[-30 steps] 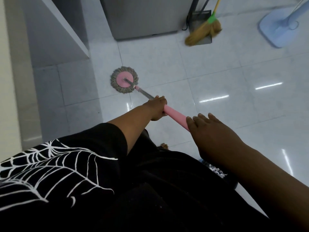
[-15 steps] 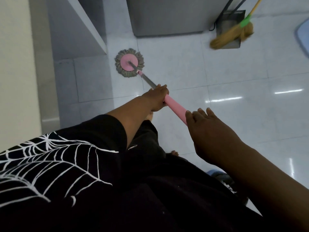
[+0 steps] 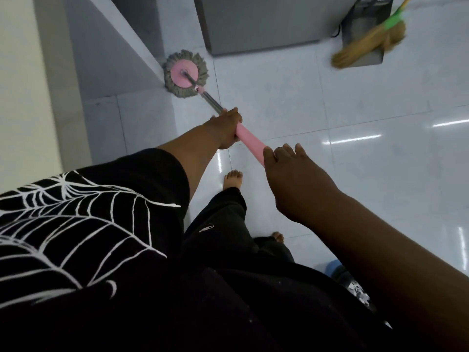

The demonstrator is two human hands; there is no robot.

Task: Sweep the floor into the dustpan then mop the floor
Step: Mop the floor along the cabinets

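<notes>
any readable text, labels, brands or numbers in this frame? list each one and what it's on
No legible text anywhere in the head view.
Small white mark on the black trousers: too small to read, possibly a logo.
White spider-web print on the black shirt: a drawing only, no letters.

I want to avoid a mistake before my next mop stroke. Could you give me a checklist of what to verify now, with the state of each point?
1. Grip of the left hand on the mop handle: ok.
2. Grip of the right hand on the handle's upper end: ok.
3. The mop head lies flat on the floor: ok. It sits against the wall corner, so pulling back is probably next.
4. The bare foot is apart from the mop head: ok.
5. The broom and dustpan are out of the way by the grey cabinet: ok.
6. No debris remains: cannot tell.
</notes>
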